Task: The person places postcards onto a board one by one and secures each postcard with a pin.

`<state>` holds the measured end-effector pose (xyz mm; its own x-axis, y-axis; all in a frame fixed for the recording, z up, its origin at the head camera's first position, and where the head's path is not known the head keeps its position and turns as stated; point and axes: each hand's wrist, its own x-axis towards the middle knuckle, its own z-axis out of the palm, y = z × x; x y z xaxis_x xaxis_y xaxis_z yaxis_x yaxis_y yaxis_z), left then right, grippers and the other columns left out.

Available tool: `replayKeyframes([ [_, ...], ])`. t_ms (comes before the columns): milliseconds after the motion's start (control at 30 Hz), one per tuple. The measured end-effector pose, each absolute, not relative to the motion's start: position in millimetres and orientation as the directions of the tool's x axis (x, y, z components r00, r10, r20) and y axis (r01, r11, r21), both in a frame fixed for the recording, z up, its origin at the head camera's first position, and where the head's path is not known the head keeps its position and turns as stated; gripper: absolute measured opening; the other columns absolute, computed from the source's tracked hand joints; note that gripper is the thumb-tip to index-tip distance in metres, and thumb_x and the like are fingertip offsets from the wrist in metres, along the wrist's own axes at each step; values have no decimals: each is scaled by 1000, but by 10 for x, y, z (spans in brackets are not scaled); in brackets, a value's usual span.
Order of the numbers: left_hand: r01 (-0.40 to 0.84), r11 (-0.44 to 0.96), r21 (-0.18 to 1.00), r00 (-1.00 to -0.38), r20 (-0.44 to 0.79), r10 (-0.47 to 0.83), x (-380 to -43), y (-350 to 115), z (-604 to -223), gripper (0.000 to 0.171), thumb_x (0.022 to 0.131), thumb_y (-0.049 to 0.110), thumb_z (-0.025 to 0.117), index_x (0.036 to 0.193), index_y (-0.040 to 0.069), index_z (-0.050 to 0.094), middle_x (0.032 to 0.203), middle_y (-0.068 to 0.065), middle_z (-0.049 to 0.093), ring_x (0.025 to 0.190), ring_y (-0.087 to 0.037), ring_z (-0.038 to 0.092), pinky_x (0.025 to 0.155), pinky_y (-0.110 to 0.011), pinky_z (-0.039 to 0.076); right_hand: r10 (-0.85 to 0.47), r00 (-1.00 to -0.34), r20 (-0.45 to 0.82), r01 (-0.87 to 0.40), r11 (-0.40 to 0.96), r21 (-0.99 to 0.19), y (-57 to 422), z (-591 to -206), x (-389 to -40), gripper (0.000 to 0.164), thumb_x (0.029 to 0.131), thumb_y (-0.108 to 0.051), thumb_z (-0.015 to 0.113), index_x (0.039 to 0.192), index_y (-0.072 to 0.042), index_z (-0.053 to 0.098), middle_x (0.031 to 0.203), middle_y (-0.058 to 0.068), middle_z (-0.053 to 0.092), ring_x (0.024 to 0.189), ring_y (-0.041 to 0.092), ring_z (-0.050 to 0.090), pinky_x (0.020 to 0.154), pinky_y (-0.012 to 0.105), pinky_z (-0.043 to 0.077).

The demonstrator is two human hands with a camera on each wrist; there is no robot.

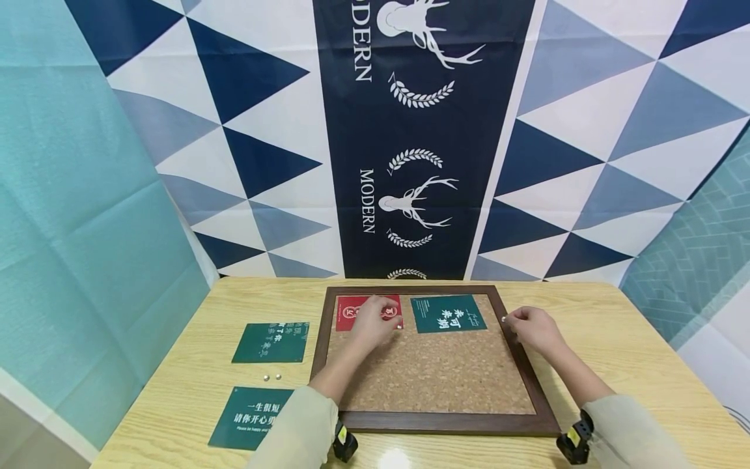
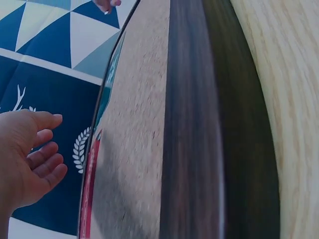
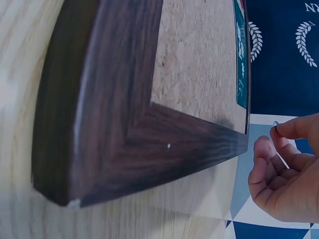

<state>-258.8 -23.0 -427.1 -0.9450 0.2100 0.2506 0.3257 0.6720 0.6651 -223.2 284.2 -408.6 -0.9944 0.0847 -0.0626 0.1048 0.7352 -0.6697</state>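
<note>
Sleeves (image 1: 305, 426) up front, left hand (image 1: 373, 322) loose, empty; right hand (image 1: 536, 331) pinching a tiny stud (image 3: 275, 125), so one fingertip slip could drop it.

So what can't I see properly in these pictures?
Head view: part of the red card, behind the left hand.
Head view: part of the lower green card, behind the left sleeve.
Left wrist view: most of the right hand, cut off by the top edge.
</note>
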Motion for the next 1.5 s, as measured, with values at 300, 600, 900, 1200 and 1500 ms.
replayKeyframes([
  [300, 336, 685, 647, -942, 233, 242, -2616, -53, -4294, 32, 77, 19, 65, 107, 6, 63, 103, -10, 57, 93, -18, 53, 81, -30, 46, 85, -994, -71, 110, 739, -665, 2812, -4076, -2256, 35, 89, -22, 44, 101, 8, 55, 87, 17, 59, 67, 17, 59, 58, 30, 46],
  [600, 367, 648, 668, -929, 227, 292, -2643, 105, -4326, 29, 79, 21, 65, 104, 8, 64, 103, -6, 56, 87, -15, 55, 76, -24, 46, 83, -994, -74, 111, 723, -682, 2733, -4099, -2286, 32, 89, -20, 44, 99, 7, 56, 85, 15, 59, 69, 18, 58, 59, 29, 48],
  [900, 387, 653, 652, -920, 219, 326, -2660, 258, -4362, 24, 79, 19, 64, 101, 9, 65, 109, -8, 55, 88, -17, 56, 75, -26, 46, 67, -995, -70, 96, 700, -707, 2713, -4129, -2308, 30, 90, -19, 44, 99, 7, 56, 85, 17, 59, 64, 18, 57, 56, 28, 46],
  [1200, 399, 682, 613, -913, 196, 358, -2674, 344, -4369, 24, 81, 20, 62, 104, 11, 64, 108, -4, 58, 108, -18, 49, 93, -32, 41, 70, -993, -93, 116, 681, -723, 2693, -4152, -2335, 31, 90, -20, 44, 99, 7, 55, 85, 17, 58, 67, 19, 57, 59, 31, 49],
  [1500, 409, 709, 575, -906, 162, 391, -2696, 404, -4400, 23, 82, 20, 61, 103, 13, 64, 105, -2, 57, 102, -14, 50, 89, -28, 42, 73, -992, -107, 128, 678, -724, 2663, -4162, -2348, 29, 90, -19, 44, 97, 7, 56, 83, 16, 57, 62, 16, 56, 57, 30, 48],
])
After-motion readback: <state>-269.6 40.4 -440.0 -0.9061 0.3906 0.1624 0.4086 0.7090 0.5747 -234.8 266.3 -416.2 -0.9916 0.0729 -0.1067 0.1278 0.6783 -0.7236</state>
